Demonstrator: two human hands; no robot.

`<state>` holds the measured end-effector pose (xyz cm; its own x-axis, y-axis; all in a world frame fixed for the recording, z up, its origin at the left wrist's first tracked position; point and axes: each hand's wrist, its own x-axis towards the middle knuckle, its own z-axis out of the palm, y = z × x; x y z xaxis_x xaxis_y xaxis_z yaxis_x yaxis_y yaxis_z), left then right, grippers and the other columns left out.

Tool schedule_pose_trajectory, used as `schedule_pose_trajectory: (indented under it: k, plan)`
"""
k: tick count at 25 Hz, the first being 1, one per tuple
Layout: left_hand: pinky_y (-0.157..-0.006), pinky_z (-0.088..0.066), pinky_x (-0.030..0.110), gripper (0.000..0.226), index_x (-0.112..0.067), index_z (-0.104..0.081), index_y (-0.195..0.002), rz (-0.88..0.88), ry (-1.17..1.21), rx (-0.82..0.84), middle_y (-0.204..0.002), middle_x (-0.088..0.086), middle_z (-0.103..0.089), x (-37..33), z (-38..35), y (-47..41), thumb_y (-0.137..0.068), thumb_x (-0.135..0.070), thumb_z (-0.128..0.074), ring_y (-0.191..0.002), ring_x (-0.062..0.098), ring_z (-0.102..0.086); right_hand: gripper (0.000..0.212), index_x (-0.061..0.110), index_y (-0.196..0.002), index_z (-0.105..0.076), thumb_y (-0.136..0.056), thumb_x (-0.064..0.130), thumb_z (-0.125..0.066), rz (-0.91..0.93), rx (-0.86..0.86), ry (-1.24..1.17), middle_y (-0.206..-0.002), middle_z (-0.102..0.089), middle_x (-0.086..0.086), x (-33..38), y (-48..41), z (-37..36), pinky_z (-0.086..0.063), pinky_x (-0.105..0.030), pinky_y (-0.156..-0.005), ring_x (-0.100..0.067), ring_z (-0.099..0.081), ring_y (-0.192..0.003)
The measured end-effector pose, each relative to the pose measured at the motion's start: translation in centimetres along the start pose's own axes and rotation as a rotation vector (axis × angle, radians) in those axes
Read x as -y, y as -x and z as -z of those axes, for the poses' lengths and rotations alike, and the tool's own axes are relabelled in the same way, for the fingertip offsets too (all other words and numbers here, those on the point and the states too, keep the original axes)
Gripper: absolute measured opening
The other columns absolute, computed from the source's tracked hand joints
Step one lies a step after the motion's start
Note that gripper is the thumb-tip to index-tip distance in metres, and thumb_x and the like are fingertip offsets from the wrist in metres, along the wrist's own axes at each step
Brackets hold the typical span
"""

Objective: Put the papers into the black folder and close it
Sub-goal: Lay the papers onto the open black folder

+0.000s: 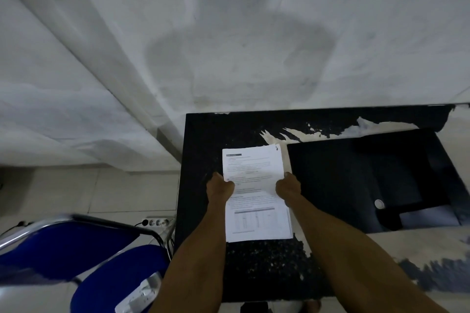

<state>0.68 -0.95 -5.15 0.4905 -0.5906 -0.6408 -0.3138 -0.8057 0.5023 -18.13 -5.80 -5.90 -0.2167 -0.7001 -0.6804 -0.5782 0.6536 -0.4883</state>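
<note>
Papers (254,193) held in both hands above a worn black table (203,150): left hand (220,188) clasps the left edge, right hand (288,187) the right. Black folder (356,180) lies open just beside, to the right; table's left edge is close.

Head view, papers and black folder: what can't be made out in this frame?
- Papers: the printed text is too small and blurred to read, and the sheet count is hidden by the top page.
- Left hand and right hand: fingers curl under the stack, so the grip beneath is hidden.
- Black folder: interior is dark; pocket contents unclear.
- Blue chair: cut off by the left and bottom edges.
</note>
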Motion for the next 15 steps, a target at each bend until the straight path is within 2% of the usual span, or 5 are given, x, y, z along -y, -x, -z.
schedule_pose_trajectory:
  k: [2, 6, 8, 12, 15]
  plan:
    - [-0.075, -0.045, 0.026, 0.025, -0.002, -0.058, -0.113, 0.015, 0.025, 0.000, -0.123, 0.017, -0.065, -0.1, 0.0, 0.3, -0.089, -0.010, -0.057, -0.098, 0.022, -0.062, 0.038, -0.002, -0.131, -0.056, -0.097, 0.002, -0.040, 0.003, 0.043, -0.103, -0.131, -0.059, -0.022, -0.5, -0.2, 0.9, -0.051, -0.040, -0.097, -0.037, -0.059, -0.119]
    - [-0.102, -0.051, 0.041, 0.066, -0.008, -0.040, -0.146, 0.085, 0.262, 0.024, -0.141, 0.015, -0.054, -1.8, -1.0, 1.6, -0.086, -0.019, -0.066, -0.125, 0.032, -0.058, 0.035, -0.005, -0.130, -0.059, -0.098, 0.000, -0.044, 0.005, 0.117, -0.266, -0.133, -0.060, -0.023, -1.4, -1.1, 4.8, -0.047, -0.047, -0.104, -0.040, -0.056, -0.123]
    - [-0.107, -0.048, 0.048, 0.073, -0.009, -0.038, -0.150, 0.130, 0.393, 0.077, -0.144, 0.015, -0.052, -3.6, -2.3, 2.2, -0.085, -0.020, -0.070, -0.129, 0.035, -0.056, 0.035, -0.004, -0.131, -0.057, -0.100, 0.001, -0.044, 0.010, 0.152, -0.297, -0.134, -0.058, -0.022, -2.1, -1.9, 7.5, -0.046, -0.050, -0.107, -0.040, -0.055, -0.125]
    - [-0.107, -0.049, 0.050, 0.046, 0.002, -0.063, -0.130, 0.126, 0.446, 0.253, -0.132, 0.020, -0.065, -7.3, -6.3, 4.0, -0.085, -0.007, -0.068, -0.120, 0.037, -0.063, 0.035, -0.003, -0.133, -0.056, -0.100, 0.003, -0.045, 0.031, 0.156, -0.283, -0.136, -0.057, -0.021, -4.2, -4.3, 13.0, -0.044, -0.049, -0.106, -0.040, -0.055, -0.125]
    - [-0.102, -0.053, 0.045, 0.037, 0.001, -0.069, -0.120, 0.085, 0.446, 0.248, -0.126, 0.020, -0.068, -9.3, -10.6, 6.2, -0.084, 0.005, -0.063, -0.111, 0.034, -0.065, 0.037, -0.003, -0.133, -0.057, -0.099, 0.003, -0.045, 0.058, 0.105, -0.213, -0.136, -0.058, -0.021, -6.2, -6.6, 17.2, -0.046, -0.047, -0.106, -0.039, -0.055, -0.124]
